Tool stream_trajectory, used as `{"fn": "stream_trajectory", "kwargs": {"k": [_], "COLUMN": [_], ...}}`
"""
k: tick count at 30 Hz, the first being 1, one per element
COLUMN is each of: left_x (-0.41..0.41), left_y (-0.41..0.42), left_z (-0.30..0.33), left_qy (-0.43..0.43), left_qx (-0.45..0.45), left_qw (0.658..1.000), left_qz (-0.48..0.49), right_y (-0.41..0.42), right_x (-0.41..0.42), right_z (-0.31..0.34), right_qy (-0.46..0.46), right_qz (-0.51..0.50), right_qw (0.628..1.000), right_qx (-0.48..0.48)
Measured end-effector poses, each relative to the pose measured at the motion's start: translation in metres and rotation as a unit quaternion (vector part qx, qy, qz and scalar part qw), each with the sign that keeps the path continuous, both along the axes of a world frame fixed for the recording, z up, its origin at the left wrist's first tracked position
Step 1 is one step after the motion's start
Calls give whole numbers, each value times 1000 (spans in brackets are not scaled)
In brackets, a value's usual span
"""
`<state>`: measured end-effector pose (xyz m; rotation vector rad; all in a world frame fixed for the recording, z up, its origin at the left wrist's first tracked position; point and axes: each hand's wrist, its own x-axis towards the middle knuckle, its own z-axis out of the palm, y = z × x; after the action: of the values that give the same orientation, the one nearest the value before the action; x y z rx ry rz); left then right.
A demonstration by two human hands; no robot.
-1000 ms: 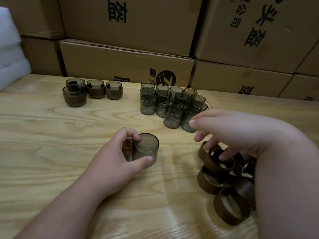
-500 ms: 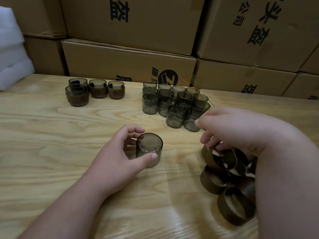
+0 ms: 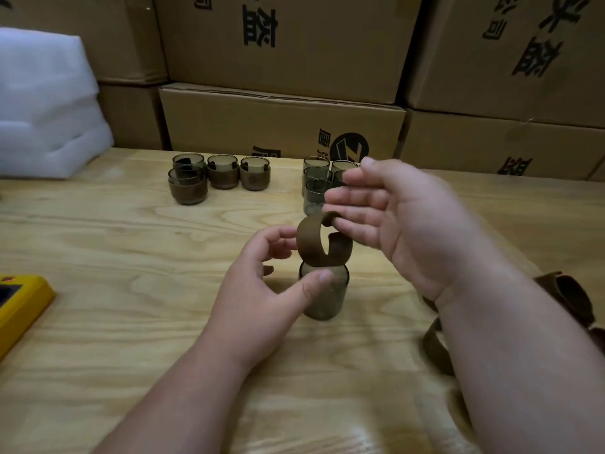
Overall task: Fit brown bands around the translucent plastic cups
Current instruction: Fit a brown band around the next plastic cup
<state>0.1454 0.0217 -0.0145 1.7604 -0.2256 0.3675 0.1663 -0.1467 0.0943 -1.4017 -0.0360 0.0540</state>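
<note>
Several spare bands (image 3: 435, 348) behind forearm

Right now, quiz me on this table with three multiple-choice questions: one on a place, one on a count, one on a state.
1. Where is the brown band that the right hand holds?
A. above the cup
B. beside the yellow device
C. on the foam

2. How many banded cups stand at the back left?
A. two
B. four
C. seven

3. The band on the held cup is:
A. fitted
B. not yet fitted
C. torn

A: it hangs over the rim. B: four show. B: the cup under the left hand is bare.
</note>
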Motion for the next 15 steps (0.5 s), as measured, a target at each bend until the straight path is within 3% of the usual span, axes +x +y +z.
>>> {"fn": "stream_trajectory", "kwargs": {"k": [6, 15], "left_x": [4, 5], "left_y": [1, 1], "left_z": [-2, 0], "left_qy": [3, -9], "left_qx": [-61, -132], "left_qw": [998, 991], "left_qz": [17, 8], "right_y": [3, 10], "right_x": [6, 5], "right_z": [-11, -20], "right_qy": [12, -18], "right_qz": [-20, -17], "right_qw": [1000, 993], "right_qx": [3, -119]}}
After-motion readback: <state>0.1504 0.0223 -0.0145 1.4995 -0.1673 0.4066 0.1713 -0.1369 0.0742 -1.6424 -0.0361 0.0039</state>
